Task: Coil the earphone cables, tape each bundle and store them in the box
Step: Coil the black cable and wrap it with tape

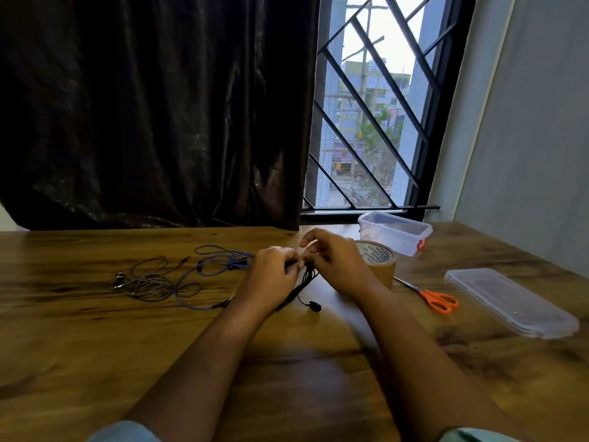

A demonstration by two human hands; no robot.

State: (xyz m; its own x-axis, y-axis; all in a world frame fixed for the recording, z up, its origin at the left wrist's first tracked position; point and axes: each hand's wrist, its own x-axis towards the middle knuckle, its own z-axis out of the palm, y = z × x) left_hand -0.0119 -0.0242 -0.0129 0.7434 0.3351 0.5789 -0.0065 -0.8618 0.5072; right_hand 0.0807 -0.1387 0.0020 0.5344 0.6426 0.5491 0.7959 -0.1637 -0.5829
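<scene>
Item: black earphone cable (302, 283), held low over wooden table (287, 362), between both hands. Grip: left hand (274, 271) curled round gathered strands; right hand (334, 260) apparently pinching same bundle, fingertips partly hidden. Handling: thin, limp, light, springy; hold at gathered loops, not trailing earbud (315, 307). Nearby: blue cable (220, 266), grey cable (149, 283) loose at left; brown tape roll (379, 263), clear plastic box (395, 232) beyond right hand.

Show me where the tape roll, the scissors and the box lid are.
tape roll (381, 272): head view, brown outer side.
scissors (430, 298): head view, the orange handles.
box lid (510, 301): head view, clear flat top.
</scene>
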